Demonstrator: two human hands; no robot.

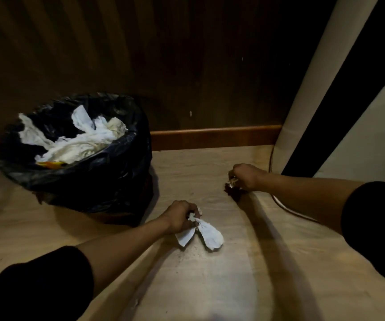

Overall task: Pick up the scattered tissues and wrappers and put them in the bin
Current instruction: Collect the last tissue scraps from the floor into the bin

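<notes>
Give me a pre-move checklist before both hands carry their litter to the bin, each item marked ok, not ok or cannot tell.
1. Left hand closed on the white tissue: ok, though two loose ends hang out toward the floor.
2. Right hand closed on the dark wrapper: ok; whether all of it is gathered: cannot tell.
3. Bin upright with its black liner open: ok.
4. Room left in the bin: ok, tissues lie below the rim.
5. Path from left hand to bin free: ok.
6. Thin cable on the floor near the right forearm, clear of the grasp: cannot tell.
</notes>
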